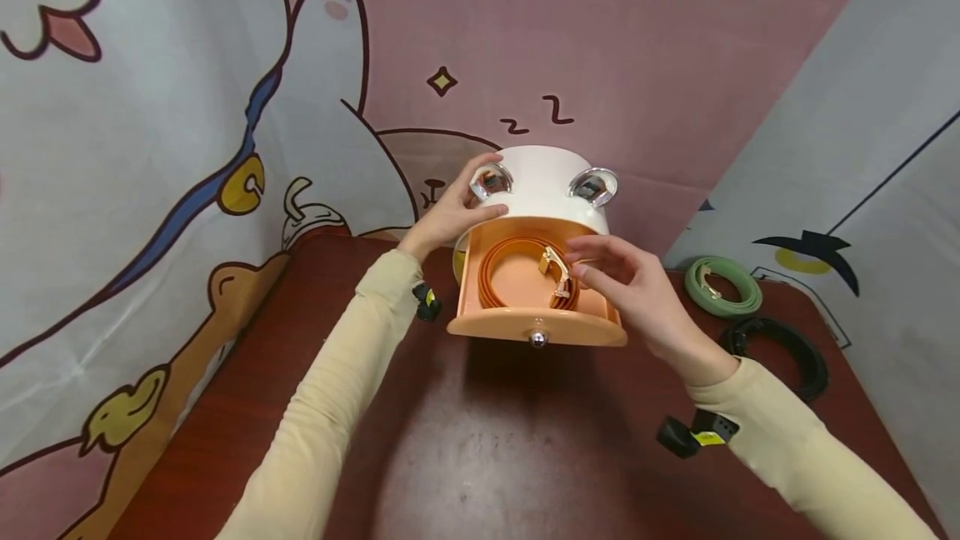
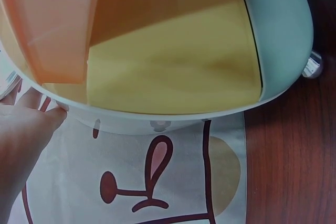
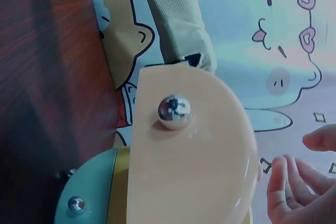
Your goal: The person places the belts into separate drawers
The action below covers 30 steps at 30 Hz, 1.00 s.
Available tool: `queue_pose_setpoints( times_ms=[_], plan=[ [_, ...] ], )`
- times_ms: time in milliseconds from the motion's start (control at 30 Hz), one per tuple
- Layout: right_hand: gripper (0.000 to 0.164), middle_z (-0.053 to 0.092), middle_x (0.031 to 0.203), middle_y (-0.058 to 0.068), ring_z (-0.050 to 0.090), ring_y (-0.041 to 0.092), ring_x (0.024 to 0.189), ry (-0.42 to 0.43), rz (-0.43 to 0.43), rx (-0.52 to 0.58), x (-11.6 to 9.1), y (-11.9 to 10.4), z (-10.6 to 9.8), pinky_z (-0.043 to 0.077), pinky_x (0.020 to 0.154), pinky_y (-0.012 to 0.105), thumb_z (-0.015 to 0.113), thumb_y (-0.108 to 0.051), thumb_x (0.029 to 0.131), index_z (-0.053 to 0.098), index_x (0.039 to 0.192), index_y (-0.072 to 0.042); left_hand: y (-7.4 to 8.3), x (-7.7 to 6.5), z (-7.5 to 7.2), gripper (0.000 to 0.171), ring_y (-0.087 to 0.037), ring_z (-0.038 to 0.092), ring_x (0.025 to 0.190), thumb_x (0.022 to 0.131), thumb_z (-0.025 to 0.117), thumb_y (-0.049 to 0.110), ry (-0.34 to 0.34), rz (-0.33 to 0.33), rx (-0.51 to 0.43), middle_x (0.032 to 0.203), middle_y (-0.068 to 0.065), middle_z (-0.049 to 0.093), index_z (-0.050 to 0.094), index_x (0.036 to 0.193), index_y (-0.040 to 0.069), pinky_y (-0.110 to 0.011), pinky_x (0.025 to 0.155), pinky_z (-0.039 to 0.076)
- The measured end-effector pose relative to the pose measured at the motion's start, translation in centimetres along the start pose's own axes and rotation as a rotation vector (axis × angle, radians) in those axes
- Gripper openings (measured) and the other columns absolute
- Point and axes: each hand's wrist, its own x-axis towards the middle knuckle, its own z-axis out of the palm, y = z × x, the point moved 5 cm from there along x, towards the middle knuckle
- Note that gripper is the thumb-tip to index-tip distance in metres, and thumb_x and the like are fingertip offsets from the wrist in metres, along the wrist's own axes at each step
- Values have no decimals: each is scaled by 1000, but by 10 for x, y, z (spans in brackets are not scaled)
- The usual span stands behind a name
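Inside the pulled-out drawer (image 1: 537, 324), the orange belt (image 1: 489, 283) lies flat in a round coil, hollow facing up, with no long side of its own. Its buckle (image 1: 555, 267) sits on the right and slants from back left toward you.

The drawer points at you. Its left wall runs close beside the coil, a wider gap shows on the right, and the top is open to your hand. The belt looks smooth and bright, several turns deep, with a shiny gold buckle.

Your right hand (image 1: 637, 294) is just beside the buckle, its grip parted between thumb and fingers with nothing in it. Your left hand (image 1: 452, 213) rests on the white box (image 1: 543, 173), thumb spread from the fairly straight fingers around one silver ear (image 1: 492, 180).

Farther right on the counter (image 1: 465, 457) lie a coiled green belt (image 1: 738, 305) and a black belt (image 1: 812, 363), near each other. A cartoon-printed cloth (image 1: 600, 40) hangs behind.
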Motion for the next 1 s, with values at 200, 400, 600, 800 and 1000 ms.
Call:
queue_pose_setpoints(
  times_ms=[200, 400, 600, 800, 1000],
  plan=[
    [31, 69, 102, 14, 67, 25, 84, -40, -30, 2, -12, -2, 6, 54, 67, 26, 61, -4, 94, 56, 123, 6, 2, 1, 1, 72, -20, 53, 93, 91, 65, 0, -6, -5, -10, 134, -16, 42, 25, 150, 11, -28, 79, 46],
    [27, 70, 98, 18, 69, 22, 80, -81, -37, 47, -25, 3, 15, 54, 64, 27, 62, 1, 93, 57, 117, 9, 2, 0, 1, 73, -22, 52, 88, 91, 65, 1, -9, -14, -2, 135, -18, 40, 25, 150, 11, -30, 76, 47],
    [24, 69, 97, 22, 70, 22, 78, -110, -71, 37, -35, 8, 22, 55, 61, 30, 61, 4, 92, 58, 115, 10, -1, 0, 2, 72, -21, 51, 86, 91, 65, 0, -10, -18, -12, 134, -15, 40, 25, 150, 12, -28, 74, 46],
    [21, 70, 95, 19, 69, 21, 76, -156, -104, 42, -42, 17, 30, 55, 58, 32, 61, 4, 92, 61, 113, 8, -2, 1, 1, 73, -21, 53, 88, 91, 65, 0, -19, -8, -36, 133, -18, 41, 24, 150, 13, -30, 76, 47],
    [24, 71, 92, 14, 70, 24, 72, -152, -138, 23, -49, 28, 36, 55, 55, 34, 61, 5, 92, 63, 115, 3, -4, 2, 1, 73, -19, 54, 89, 91, 64, -3, -31, 2, -62, 133, -23, 40, 24, 150, 12, -31, 77, 48]
  ],
)
